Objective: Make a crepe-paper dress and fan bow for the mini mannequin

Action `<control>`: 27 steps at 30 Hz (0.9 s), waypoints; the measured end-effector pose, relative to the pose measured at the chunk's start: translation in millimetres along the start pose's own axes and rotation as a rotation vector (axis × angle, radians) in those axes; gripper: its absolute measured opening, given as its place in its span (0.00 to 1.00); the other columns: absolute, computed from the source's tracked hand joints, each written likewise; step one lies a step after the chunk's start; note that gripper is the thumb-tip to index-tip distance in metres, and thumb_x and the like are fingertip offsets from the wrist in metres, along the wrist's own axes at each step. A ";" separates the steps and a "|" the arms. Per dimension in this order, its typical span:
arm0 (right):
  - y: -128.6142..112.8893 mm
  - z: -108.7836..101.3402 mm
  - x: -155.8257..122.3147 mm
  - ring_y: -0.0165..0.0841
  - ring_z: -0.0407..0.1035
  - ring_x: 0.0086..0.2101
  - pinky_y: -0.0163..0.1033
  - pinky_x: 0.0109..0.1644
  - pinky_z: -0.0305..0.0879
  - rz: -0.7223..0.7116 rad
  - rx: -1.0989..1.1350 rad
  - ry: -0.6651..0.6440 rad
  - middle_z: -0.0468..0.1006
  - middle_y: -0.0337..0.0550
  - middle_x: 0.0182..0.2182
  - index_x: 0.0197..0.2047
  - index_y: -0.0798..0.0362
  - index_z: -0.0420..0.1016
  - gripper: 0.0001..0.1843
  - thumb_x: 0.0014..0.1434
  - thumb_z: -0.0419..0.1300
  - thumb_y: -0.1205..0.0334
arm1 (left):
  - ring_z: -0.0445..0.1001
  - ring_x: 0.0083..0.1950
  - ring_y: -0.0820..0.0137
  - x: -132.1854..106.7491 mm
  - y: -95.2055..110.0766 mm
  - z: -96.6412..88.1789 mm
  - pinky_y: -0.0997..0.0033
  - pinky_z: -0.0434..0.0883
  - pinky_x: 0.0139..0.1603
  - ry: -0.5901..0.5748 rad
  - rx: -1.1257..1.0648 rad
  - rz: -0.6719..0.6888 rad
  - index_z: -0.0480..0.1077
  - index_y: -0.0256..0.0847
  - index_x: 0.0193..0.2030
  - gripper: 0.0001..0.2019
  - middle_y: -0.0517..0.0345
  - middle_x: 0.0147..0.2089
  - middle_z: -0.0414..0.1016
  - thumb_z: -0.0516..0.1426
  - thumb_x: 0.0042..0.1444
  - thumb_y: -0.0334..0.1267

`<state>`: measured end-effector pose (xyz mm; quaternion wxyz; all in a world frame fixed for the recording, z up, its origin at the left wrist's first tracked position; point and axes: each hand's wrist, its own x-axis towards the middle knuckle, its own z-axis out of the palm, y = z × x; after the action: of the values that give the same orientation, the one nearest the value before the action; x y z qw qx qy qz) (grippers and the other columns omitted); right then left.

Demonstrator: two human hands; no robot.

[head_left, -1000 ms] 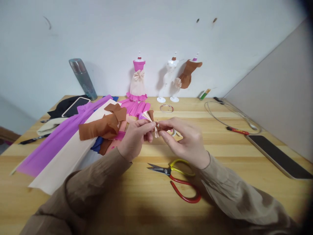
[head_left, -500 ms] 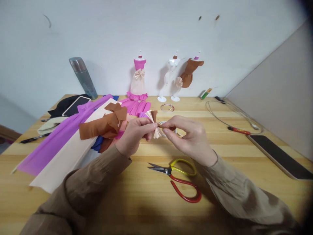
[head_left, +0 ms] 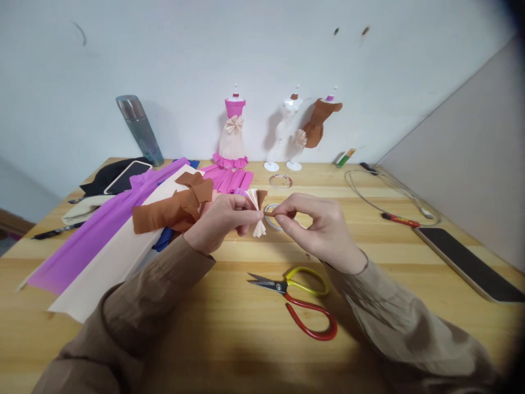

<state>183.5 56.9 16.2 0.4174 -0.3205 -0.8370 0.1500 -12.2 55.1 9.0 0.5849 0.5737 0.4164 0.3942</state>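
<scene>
Between thumb and fingers my left hand pinches a pleated paper bow, cream with brown and purple folds fanning out above and below. My right hand is closed on a thin brown twisted strip, which runs to the middle of the bow. Both hands are raised over the table, a short way apart. Below them lie open scissors with one yellow and one red handle, blades pointing left. Behind the strip sits a pale ring-shaped roll, partly covered by my right fingers.
Crepe paper sheets in purple, cream and brown pile up on the left. Small dress forms stand along the wall near a leaning spray can. A phone and a cable lie right.
My right hand has drawn slightly away from the left, and more of the brown strip shows between them. The bow has tilted a little, its brown folds showing more.
</scene>
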 end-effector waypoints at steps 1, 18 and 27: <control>0.5 -0.2 -0.2 0.29 0.68 0.25 0.36 0.29 0.63 0.005 0.009 -0.001 0.76 0.40 0.23 0.29 0.52 0.74 0.07 0.57 0.58 0.67 | 0.62 0.22 0.77 0.1 0.0 -0.9 0.73 0.56 0.27 -0.001 -0.004 0.002 0.67 0.36 0.20 0.11 0.62 0.16 0.65 0.61 0.48 0.37; 2.0 7.7 0.4 0.27 0.59 0.22 0.35 0.26 0.56 0.366 0.322 -0.216 0.68 0.37 0.20 0.24 0.55 0.70 0.15 0.57 0.58 0.55 | 0.63 0.22 0.77 -0.3 2.9 0.8 0.74 0.58 0.26 0.009 0.020 -0.019 0.68 0.35 0.22 0.10 0.60 0.19 0.68 0.62 0.46 0.37; 3.1 4.5 2.2 0.29 0.65 0.25 0.36 0.29 0.62 0.364 0.339 -0.135 0.75 0.40 0.23 0.29 0.55 0.73 0.09 0.55 0.59 0.59 | 0.62 0.20 0.78 -0.7 8.3 6.0 0.76 0.58 0.23 0.009 0.156 -0.075 0.70 0.34 0.22 0.06 0.61 0.18 0.67 0.61 0.42 0.34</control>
<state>180.2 60.8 13.2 0.3744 -0.3807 -0.7544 0.3817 -6.7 52.7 17.3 0.5508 0.5998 0.4696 0.3411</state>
